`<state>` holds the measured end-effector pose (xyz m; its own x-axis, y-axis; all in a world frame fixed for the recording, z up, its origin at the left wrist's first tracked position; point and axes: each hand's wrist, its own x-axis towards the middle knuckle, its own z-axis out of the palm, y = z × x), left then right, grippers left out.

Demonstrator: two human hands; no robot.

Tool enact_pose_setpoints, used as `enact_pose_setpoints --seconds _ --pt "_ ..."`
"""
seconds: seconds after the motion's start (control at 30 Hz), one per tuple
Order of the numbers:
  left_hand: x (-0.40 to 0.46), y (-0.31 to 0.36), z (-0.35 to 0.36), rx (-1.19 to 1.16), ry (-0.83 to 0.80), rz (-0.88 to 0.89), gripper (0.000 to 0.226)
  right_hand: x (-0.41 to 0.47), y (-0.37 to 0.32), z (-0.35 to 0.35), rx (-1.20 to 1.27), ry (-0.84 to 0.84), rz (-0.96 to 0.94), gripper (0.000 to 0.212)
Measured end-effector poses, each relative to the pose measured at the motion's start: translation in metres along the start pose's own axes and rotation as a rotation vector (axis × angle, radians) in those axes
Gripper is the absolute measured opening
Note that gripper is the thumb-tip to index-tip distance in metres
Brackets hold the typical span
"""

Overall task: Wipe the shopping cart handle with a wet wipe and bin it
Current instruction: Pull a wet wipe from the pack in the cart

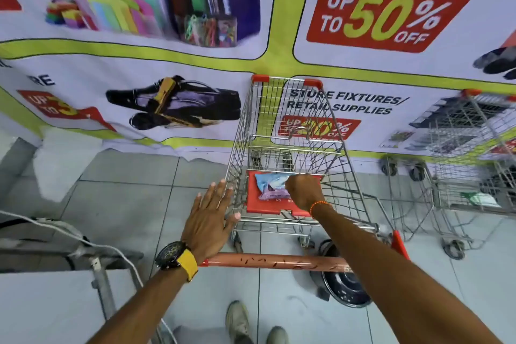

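The wipes pack (272, 186) lies flat on the red seat flap (254, 204) of the cart (293, 131), a soft blue and lilac pouch; I judge it light, limp and slick-skinned, likely to slide or lift whole if a wipe is pulled without a steadying hold; the wipe itself should be thin, damp and easily torn, best pinched at a free corner by the pack's opening. My right hand (303, 190) is bunched over the pack's right end, fingers curled down onto it; whether it has a wipe pinched I cannot tell, the fingertips being hidden. My left hand (210, 218) is spread wide and flat, empty, at the cart's near left corner, thumb close to the wire rim. The handle (279, 261), an orange-red bar with dark scuffs, runs beneath both forearms, untouched; rigid and smooth, it should take firm wiping. Cart basket: nothing visible beyond the pack on the flap. A second cart (472, 153) stands to the right, holding something green and white, indistinct. No bin is in view.
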<state>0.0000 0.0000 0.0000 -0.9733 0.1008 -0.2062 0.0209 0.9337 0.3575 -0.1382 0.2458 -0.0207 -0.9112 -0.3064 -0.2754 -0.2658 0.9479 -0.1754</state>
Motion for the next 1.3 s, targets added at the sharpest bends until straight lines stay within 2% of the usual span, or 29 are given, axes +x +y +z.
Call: enact_pose_setpoints --seconds 0.17,0.33,0.73,1.07,1.3 --pt "0.006 -0.003 0.008 -0.013 0.061 -0.024 0.068 0.040 -0.005 0.022 -0.010 -0.113 0.014 0.019" --pt "0.008 -0.008 0.014 -0.024 0.090 -0.028 0.068 0.063 -0.006 0.052 -0.054 -0.082 -0.064 0.012" --pt "0.009 -0.007 0.015 -0.018 0.092 -0.021 0.069 0.073 -0.003 0.063 -0.106 -0.091 -0.072 0.017" --pt "0.008 -0.007 0.016 0.003 0.080 -0.026 0.070 0.073 -0.001 0.071 -0.086 -0.115 -0.145 0.030" --pt "0.008 -0.009 0.017 0.009 0.071 -0.031 0.071 0.068 0.009 0.059 0.063 -0.114 -0.151 0.041"
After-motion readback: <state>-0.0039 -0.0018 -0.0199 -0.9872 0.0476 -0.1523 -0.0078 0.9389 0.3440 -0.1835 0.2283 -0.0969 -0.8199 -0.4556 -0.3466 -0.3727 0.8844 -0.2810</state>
